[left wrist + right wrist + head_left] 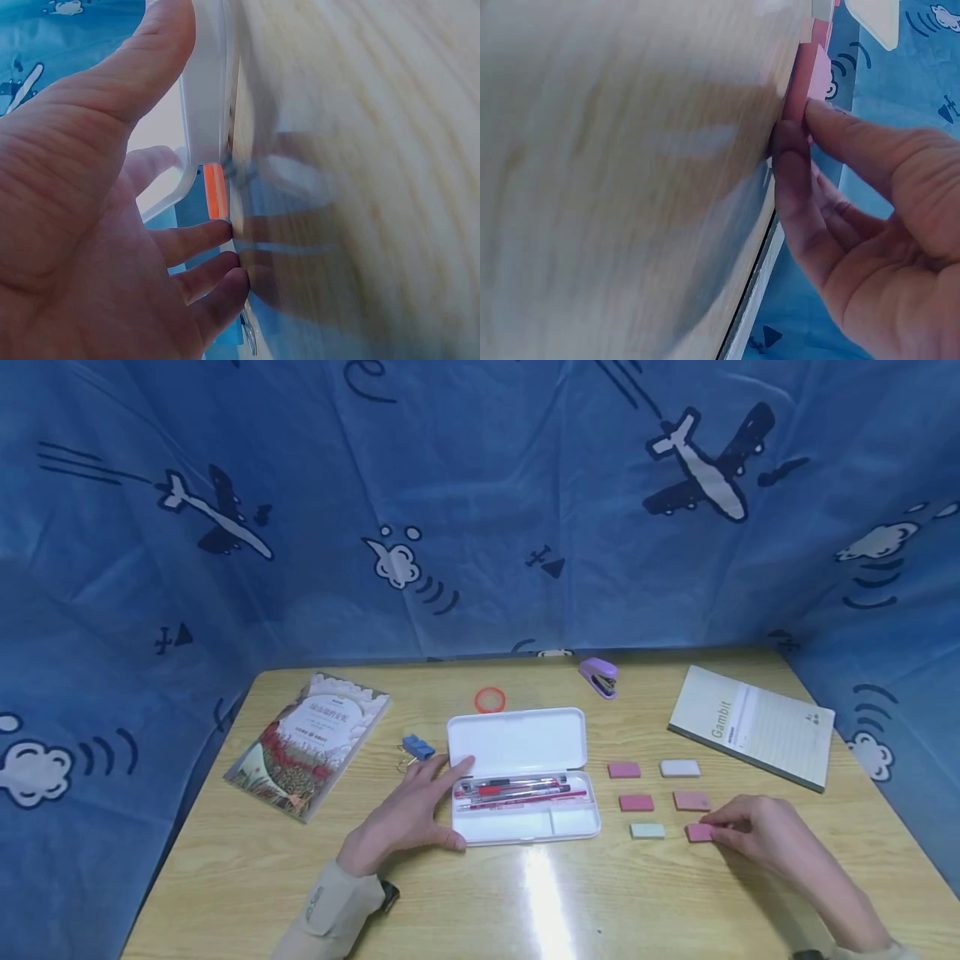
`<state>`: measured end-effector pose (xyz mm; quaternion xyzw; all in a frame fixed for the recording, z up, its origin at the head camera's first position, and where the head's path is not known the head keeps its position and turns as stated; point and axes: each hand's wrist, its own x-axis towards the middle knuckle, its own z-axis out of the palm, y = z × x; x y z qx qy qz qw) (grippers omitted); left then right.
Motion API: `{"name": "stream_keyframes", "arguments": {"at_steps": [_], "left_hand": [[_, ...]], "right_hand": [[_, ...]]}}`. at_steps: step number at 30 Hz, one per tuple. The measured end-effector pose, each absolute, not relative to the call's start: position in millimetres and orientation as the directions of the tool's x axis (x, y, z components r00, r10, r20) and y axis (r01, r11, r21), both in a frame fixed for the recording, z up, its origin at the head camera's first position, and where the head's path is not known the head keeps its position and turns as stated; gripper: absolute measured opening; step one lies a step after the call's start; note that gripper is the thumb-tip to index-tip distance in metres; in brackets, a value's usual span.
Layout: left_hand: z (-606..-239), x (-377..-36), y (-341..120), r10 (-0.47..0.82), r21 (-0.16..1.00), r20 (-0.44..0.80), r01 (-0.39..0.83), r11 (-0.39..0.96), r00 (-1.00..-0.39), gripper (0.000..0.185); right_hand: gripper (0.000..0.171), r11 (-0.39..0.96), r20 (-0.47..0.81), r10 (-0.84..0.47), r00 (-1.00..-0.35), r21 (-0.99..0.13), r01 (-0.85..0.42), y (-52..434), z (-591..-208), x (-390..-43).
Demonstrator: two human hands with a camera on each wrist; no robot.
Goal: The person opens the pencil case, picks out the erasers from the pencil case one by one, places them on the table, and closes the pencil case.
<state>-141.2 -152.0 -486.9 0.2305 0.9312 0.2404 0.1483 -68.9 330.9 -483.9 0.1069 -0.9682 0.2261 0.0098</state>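
The right hand (757, 835) rests low on the wooden table (240, 868) with its fingertips (791, 142) pinched on a pink eraser (699, 832), thumb on one edge and forefinger on the other, as the right wrist view shows; the eraser lies flat on the table at the very tips of the fingers. Just beyond that grip lies another pink eraser (692, 801), and beyond that a white eraser (679, 768). To the grip's left sit a pale green eraser (647, 831), a pink one (636, 802) and a third pink one (624, 770), each a little apart from the next. Farther out past the erasers, a notebook (753, 725) lies at an angle, and a purple stapler (599, 677) sits near the table's far edge. The left hand (408, 818) lies flat with its fingers spread and straight, pressed against the left end of an open white pencil case (517, 743), thumb along its near corner; it grips nothing. Red and dark pens (517, 791) lie in the case's tray just beside that hand. Past the left fingertips are a blue binder clip (417, 747) and, farther off, an orange ring (489, 699); a book (311, 743) lies well to the hand's left.
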Motion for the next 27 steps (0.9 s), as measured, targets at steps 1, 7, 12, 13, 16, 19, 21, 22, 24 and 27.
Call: {"name": "stream_keyframes", "arguments": {"at_steps": [1,7,12,13,16,19,21,22,24,27], "left_hand": [[-487.0,-141.0,-152.3,0.500,0.518,-0.165,0.357,0.777,-0.850,0.117],[-487.4,-140.3,-154.3,0.493,0.517,-0.163,0.351,0.781,-0.855,0.118],[-487.5,-139.0,-156.0,0.486,0.512,-0.160,0.349,0.785,-0.859,0.118],[-487.5,-138.6,-156.4,0.484,0.510,-0.162,0.347,0.787,-0.860,0.118],[-488.6,-137.9,-157.3,0.483,0.505,-0.156,0.351,0.789,-0.861,0.117],[-489.0,-138.0,-157.5,0.483,0.503,-0.153,0.353,0.789,-0.862,0.117],[-488.9,-138.4,-156.9,0.484,0.501,-0.156,0.353,0.790,-0.861,0.116],[-488.9,-138.7,-156.4,0.485,0.500,-0.158,0.353,0.791,-0.860,0.116],[-488.6,-139.2,-154.9,0.485,0.500,-0.163,0.352,0.791,-0.859,0.116],[-488.9,-140.0,-152.3,0.487,0.501,-0.165,0.352,0.791,-0.858,0.117]], "right_hand": [[0.012,0.880,0.063,-0.199,-0.978,-0.428,-0.207,330.1,-483.6,-69.8],[0.009,0.898,0.028,-0.179,-0.983,-0.403,-0.175,324.9,-481.4,-75.3],[0.009,0.908,-0.021,-0.162,-0.987,-0.395,-0.141,322.3,-480.4,-80.3],[0.009,0.909,-0.035,-0.159,-0.987,-0.395,-0.132,322.2,-480.1,-81.3],[0.010,0.912,-0.074,-0.148,-0.986,-0.396,-0.108,322.3,-479.2,-84.0],[0.011,0.913,-0.089,-0.147,-0.985,-0.396,-0.100,323.2,-479.1,-84.8],[0.012,0.912,-0.106,-0.137,-0.985,-0.402,-0.083,323.1,-476.9,-84.4],[0.012,0.910,-0.115,-0.128,-0.985,-0.409,-0.071,322.4,-474.9,-84.2],[0.013,0.906,-0.120,-0.107,-0.987,-0.421,-0.047,319.5,-468.9,-84.4],[0.012,0.908,-0.093,-0.085,-0.992,-0.418,-0.038,312.4,-456.3,-87.0]]}}
